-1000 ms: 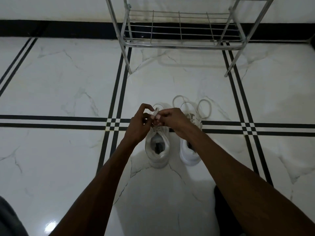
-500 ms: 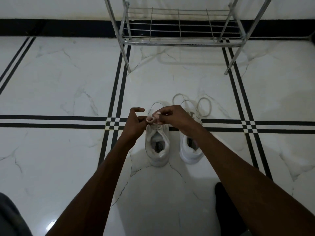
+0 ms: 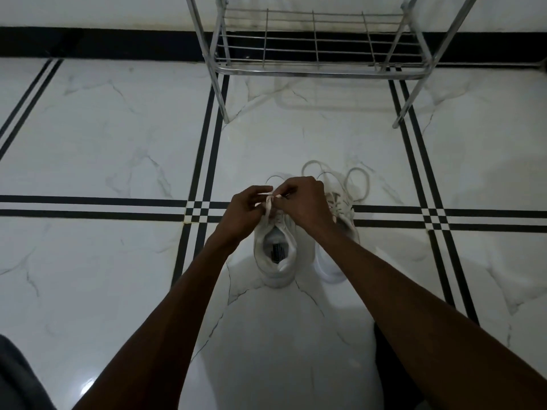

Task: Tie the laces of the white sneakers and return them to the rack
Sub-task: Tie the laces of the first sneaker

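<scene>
While we're looking down from the head cam, our left hand (image 3: 243, 213) & right hand (image 3: 301, 204) are both pinching the soft, limp lace (image 3: 268, 206) over the left sneaker (image 3: 276, 255) on the floor (image 3: 118, 143); we're guessing it's light, best gripped near the knot. Rack (image 3: 319, 68) is sitting well ahead.

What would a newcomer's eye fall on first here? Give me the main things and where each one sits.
The two hands, left hand and right hand, meet mid-frame, pinching a lace over the left sneaker. The right sneaker stands beside it with loose lace loops spilling onto the marble floor. A metal rack stands beyond them by the wall.
</scene>
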Demonstrator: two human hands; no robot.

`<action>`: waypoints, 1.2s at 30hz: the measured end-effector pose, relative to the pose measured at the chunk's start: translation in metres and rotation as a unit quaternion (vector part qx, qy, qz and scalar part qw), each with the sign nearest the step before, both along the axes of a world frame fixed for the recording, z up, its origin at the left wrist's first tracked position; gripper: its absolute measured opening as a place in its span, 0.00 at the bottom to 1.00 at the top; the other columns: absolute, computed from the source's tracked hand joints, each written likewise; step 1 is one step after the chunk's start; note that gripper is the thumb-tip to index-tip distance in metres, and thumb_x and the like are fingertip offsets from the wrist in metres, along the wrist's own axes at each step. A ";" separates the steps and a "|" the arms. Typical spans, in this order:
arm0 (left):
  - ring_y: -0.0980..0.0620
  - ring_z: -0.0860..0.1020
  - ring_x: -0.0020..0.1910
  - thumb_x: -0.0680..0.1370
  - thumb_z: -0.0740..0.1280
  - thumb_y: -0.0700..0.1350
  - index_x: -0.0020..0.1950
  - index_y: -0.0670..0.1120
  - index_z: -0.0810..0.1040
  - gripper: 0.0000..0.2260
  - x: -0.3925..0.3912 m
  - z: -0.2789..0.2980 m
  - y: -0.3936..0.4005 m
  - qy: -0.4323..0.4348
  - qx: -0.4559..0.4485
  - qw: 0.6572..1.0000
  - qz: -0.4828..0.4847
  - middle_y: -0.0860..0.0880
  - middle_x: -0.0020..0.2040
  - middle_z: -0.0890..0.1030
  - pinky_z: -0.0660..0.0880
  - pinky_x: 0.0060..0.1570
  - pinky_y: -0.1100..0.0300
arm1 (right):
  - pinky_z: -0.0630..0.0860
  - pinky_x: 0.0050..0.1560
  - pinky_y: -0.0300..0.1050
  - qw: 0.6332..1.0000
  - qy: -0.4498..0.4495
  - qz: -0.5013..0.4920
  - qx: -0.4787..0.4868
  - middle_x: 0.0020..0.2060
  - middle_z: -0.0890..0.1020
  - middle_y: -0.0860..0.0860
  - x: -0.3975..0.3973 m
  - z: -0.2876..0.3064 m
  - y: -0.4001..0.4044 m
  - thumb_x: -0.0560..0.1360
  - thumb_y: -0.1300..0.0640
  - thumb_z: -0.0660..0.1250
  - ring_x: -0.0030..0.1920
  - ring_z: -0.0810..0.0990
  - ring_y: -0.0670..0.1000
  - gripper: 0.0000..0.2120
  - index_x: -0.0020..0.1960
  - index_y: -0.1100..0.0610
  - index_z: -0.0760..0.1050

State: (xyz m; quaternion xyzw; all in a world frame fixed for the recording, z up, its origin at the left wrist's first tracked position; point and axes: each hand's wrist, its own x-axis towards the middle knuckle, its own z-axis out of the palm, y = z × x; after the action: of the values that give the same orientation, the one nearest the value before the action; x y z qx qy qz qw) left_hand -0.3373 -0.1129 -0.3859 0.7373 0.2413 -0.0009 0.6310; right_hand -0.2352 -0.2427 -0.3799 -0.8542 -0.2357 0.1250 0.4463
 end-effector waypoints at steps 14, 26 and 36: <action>0.48 0.84 0.45 0.72 0.70 0.35 0.46 0.51 0.87 0.12 -0.040 -0.001 0.012 0.084 0.438 0.895 -0.028 0.52 0.42 0.88 0.75 0.60 0.43 | 0.80 0.44 0.49 0.962 -0.063 -0.054 -0.261 0.37 0.84 0.58 0.017 -0.007 -0.052 0.71 0.52 0.75 0.41 0.83 0.56 0.12 0.39 0.62 0.82; 0.42 0.79 0.52 0.69 0.71 0.36 0.43 0.49 0.85 0.09 -0.050 -0.013 0.004 0.124 0.517 0.847 0.004 0.49 0.37 0.84 0.66 0.59 0.41 | 0.69 0.34 0.48 0.925 -0.143 0.049 -0.348 0.23 0.73 0.56 0.014 -0.009 -0.053 0.61 0.68 0.74 0.26 0.74 0.55 0.20 0.24 0.55 0.64; 0.41 0.64 0.78 0.77 0.66 0.33 0.80 0.45 0.64 0.32 -0.024 -0.004 0.009 0.054 0.315 0.941 -0.111 0.42 0.78 0.68 0.60 0.78 0.45 | 0.75 0.61 0.60 0.957 -0.084 0.183 -0.207 0.61 0.81 0.57 0.002 -0.010 -0.040 0.68 0.69 0.71 0.63 0.76 0.61 0.26 0.65 0.57 0.78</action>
State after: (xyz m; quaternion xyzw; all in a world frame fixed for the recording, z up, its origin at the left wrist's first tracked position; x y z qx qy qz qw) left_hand -0.3617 -0.1038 -0.3902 0.9195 0.1791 -0.0344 0.3481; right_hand -0.2331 -0.2827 -0.3897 -0.8773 -0.3942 0.1780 0.2079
